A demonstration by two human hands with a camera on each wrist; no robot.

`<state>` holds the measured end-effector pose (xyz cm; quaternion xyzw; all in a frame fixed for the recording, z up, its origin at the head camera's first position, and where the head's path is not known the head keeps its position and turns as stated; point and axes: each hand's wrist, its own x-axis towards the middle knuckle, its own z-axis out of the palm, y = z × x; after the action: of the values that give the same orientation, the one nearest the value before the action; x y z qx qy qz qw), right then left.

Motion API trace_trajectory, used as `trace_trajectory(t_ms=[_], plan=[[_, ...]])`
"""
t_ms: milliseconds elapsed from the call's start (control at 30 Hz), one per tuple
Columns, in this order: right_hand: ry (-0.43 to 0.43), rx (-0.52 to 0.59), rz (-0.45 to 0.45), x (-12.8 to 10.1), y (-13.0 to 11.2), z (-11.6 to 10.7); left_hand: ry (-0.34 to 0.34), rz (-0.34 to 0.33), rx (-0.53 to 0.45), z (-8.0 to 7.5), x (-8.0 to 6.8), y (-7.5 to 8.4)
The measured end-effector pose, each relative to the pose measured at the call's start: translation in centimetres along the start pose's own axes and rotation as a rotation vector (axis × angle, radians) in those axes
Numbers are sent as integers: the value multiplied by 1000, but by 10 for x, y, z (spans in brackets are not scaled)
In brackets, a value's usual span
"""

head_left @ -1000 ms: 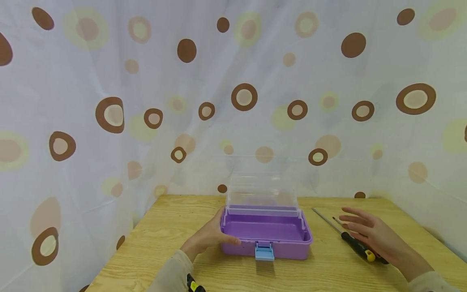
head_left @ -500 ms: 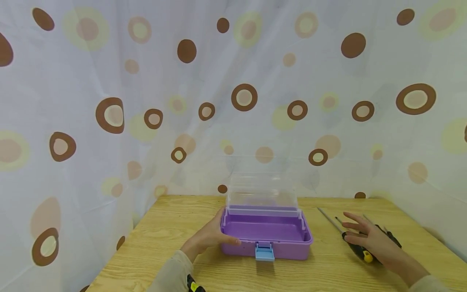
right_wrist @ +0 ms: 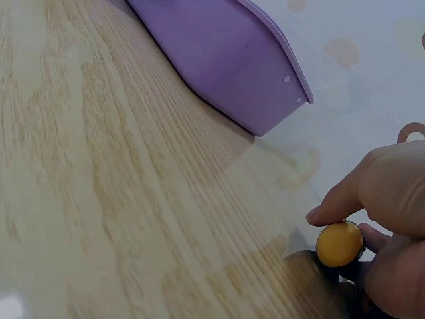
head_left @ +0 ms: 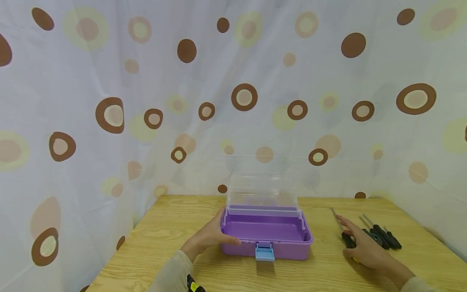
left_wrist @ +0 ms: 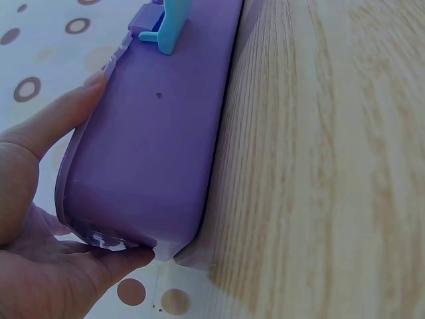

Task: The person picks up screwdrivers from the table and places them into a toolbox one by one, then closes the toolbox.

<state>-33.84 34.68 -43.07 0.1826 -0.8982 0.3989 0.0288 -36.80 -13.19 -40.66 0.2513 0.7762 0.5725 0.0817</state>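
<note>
A purple box point(head_left: 268, 231) with a blue latch point(head_left: 264, 251) stands on the wooden table point(head_left: 175, 227), its clear lid point(head_left: 262, 190) raised upright. My left hand point(head_left: 213, 234) holds the box's left end; in the left wrist view the thumb point(left_wrist: 60, 126) lies along the purple wall point(left_wrist: 166, 133) and the fingers point(left_wrist: 106, 266) wrap round the corner. Right of the box, my right hand point(head_left: 361, 248) lies on a black-handled screwdriver point(head_left: 348, 240). In the right wrist view, thumb point(right_wrist: 342, 199) and fingers close round its handle at the yellow end cap point(right_wrist: 339, 244).
Two more black-handled screwdrivers point(head_left: 381, 236) lie just right of my right hand, shafts pointing away from me. A dotted curtain point(head_left: 233, 101) hangs close behind and beside the table. Bare wood point(right_wrist: 99, 199) lies between the box and my right hand.
My right hand came down from a hover onto the screwdriver and closed on its handle, uncovering two other screwdrivers. The screwdriver's shaft shifted right. Left hand and box stayed still.
</note>
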Motion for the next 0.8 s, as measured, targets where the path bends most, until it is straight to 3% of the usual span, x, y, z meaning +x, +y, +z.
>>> trace_trajectory(t_ms=[333, 500, 800], plan=[[33, -57, 60, 2, 6, -5, -3, -6, 0, 1, 0, -1], [97, -106, 102, 0, 4, -5, -9, 0, -4, 0, 0, 0], [180, -135, 90, -2, 3, -4, 1, -10, 1, 0, -1, 1]])
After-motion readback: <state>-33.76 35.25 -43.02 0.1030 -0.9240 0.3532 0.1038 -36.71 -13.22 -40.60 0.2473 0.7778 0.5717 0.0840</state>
